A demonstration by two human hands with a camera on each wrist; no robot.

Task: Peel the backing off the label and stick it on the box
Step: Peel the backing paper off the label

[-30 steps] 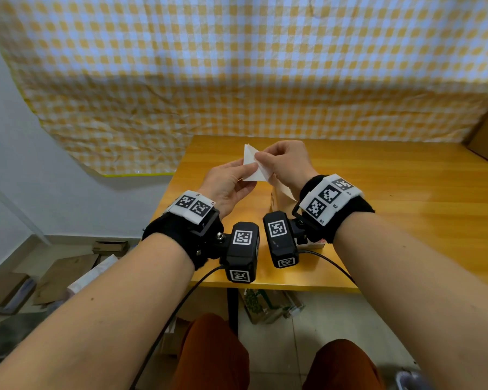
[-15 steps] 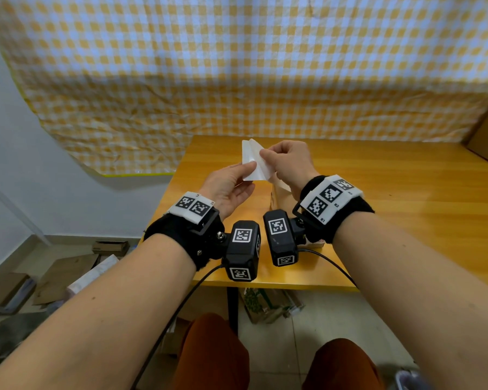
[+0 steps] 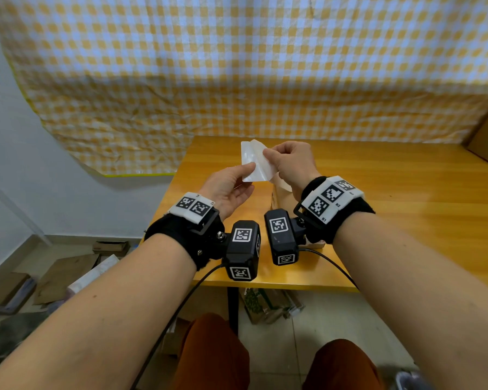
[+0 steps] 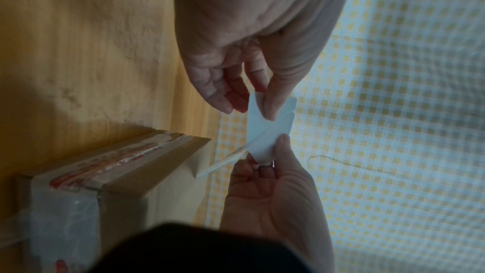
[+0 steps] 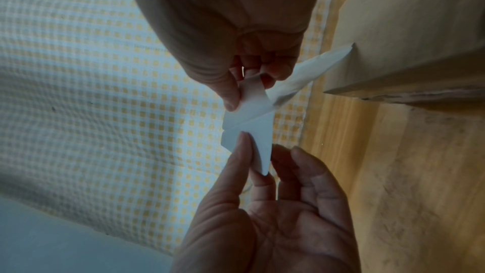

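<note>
Head view: left hand (image 3: pixel 228 190), right hand (image 3: pixel 292 164) both pinch label (image 3: pixel 255 161) above box (image 4: pixel 86 186).

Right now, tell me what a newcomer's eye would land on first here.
First, the white label held up over the wooden table, pinched between the left hand and right hand, its layers splitting apart. Next, the yellow checked cloth hanging across the wall behind. The cardboard box sits below the hands.
</note>
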